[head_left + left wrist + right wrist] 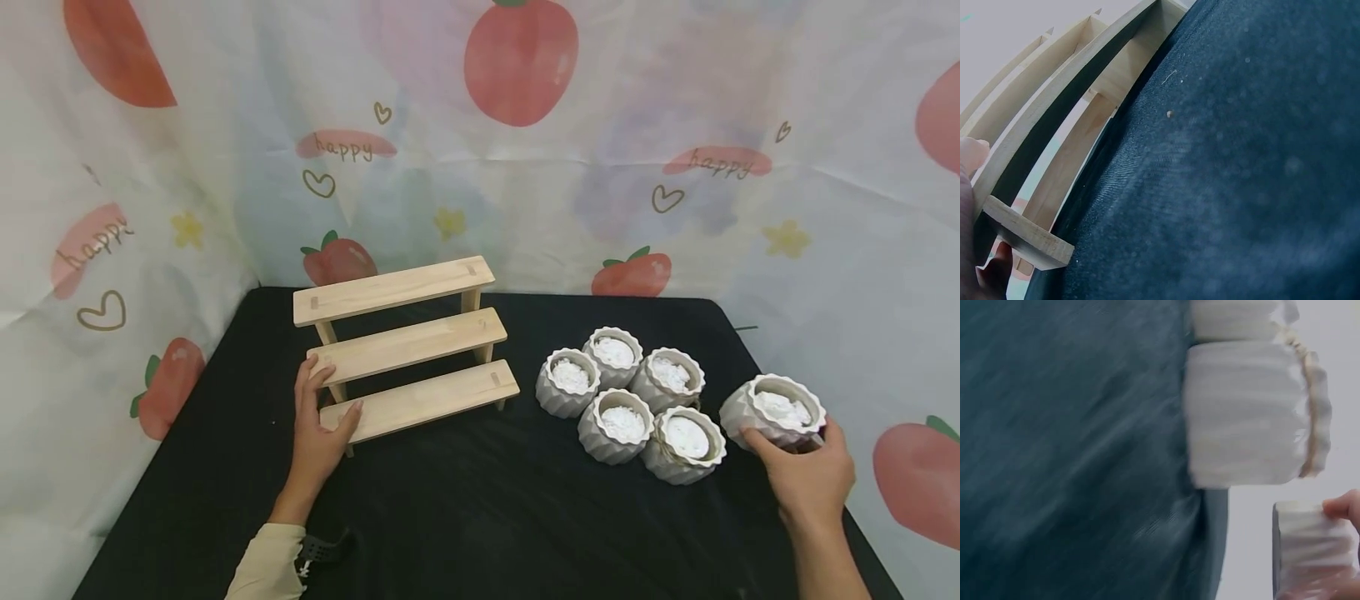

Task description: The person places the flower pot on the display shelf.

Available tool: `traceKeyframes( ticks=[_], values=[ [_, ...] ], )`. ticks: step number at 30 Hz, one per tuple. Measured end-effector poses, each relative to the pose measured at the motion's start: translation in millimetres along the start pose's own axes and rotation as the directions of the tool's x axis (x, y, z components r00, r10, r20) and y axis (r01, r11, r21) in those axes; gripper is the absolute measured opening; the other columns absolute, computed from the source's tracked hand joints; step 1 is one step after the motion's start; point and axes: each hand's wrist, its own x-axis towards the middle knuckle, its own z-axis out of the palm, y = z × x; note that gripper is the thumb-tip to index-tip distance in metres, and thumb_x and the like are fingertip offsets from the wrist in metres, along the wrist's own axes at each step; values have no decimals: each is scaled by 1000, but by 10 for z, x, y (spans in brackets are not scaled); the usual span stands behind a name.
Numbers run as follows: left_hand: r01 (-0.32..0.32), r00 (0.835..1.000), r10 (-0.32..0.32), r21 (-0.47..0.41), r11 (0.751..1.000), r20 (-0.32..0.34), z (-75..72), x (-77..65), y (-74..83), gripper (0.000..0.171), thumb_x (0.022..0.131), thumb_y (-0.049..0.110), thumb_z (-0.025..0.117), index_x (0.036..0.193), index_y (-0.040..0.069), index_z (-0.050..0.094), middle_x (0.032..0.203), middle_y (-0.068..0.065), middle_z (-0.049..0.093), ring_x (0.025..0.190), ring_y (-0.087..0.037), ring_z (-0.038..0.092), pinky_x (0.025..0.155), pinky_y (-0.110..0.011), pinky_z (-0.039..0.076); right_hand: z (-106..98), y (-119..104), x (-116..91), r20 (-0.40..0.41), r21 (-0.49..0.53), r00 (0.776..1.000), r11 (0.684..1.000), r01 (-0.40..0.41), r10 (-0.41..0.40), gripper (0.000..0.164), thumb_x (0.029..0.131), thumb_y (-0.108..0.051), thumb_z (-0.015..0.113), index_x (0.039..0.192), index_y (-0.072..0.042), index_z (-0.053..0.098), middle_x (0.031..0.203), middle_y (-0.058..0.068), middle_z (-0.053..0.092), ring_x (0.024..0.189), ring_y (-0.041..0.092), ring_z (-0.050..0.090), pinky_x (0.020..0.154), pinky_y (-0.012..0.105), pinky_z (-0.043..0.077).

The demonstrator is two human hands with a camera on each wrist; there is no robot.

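Observation:
A three-tier wooden stand (420, 402) is at the left of the black-covered table. My left hand (318, 442) grips its left end, the thumb over the lowest shelf and the fingers at the middle shelf. In the left wrist view, fingertips show under the stand's end beside a wooden leg (1029, 237). At the right, my right hand (813, 479) holds a white fluted pot (757, 412) with white filling, thumb on its near side. The right wrist view shows this pot (1313, 544) raised off the cloth, its base higher than the neighbouring pot's.
Several similar white pots (611, 429) with white filling stand grouped between the stand and my right hand. One has cord (1311, 419) around its neck. Black cloth (487, 517) covers the table; a fruit-printed curtain (525, 200) hangs behind and at the sides.

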Motion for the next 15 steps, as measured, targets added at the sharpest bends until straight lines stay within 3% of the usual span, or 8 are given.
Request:
traceKeyframes(
  ticks=[2, 5, 8, 11, 13, 15],
  values=[
    [-8, 1000, 8, 6, 1000, -1, 3, -2, 2, 67, 84, -15, 74, 144, -9, 44, 163, -29, 19, 151, -41, 17, 116, -47, 21, 1, -86, -14, -28, 49, 1000, 999, -13, 14, 90, 80, -22, 87, 158, -13, 42, 148, 13, 51, 131, 21, 50, 100, 21, 40],
    [-22, 1000, 22, 4, 1000, -3, -3, -1, 5, 68, 83, -16, 75, 143, -10, 44, 162, -30, 19, 151, -43, 16, 117, -49, 21, 13, -236, -40, -48, 134, 999, 991, -12, 19, 86, 78, -18, 90, 154, -18, 48, 138, 5, 55, 120, 12, 53, 88, 14, 43],
    [-28, 1000, 28, -2, 1000, -4, -3, -2, 5, 69, 81, -16, 76, 143, -10, 44, 162, -31, 19, 151, -43, 16, 117, -46, 21, 36, -383, -82, -52, 239, 998, 971, 30, -18, 83, 76, -7, 89, 150, -17, 53, 130, 0, 57, 112, 10, 56, 79, 10, 44],
    [-15, 1000, 15, -3, 1000, 4, 0, -4, 3, 70, 81, -16, 77, 143, -10, 44, 163, -30, 18, 151, -41, 16, 117, -43, 21, 84, -533, -143, -44, 390, 996, 917, 83, -72, 83, 73, 5, 88, 147, -15, 56, 127, 0, 58, 109, 11, 58, 76, 9, 47],
    [-9, 1000, 9, -5, 1000, 7, -1, -3, 2, 71, 81, -16, 77, 143, -10, 45, 163, -29, 18, 151, -40, 17, 117, -41, 21, 133, -639, -190, -31, 499, 993, 859, 116, -116, 83, 71, 12, 86, 145, -13, 58, 128, 3, 59, 110, 14, 60, 78, 11, 48],
    [-8, 1000, 8, -8, 1000, 6, -6, -5, 2, 71, 80, -16, 77, 143, -10, 45, 163, -29, 18, 151, -40, 17, 117, -37, 21, 194, -739, -244, -10, 547, 987, 825, 141, -161, 83, 71, 14, 85, 145, -13, 58, 129, 5, 59, 112, 16, 60, 81, 12, 49]
  ],
)
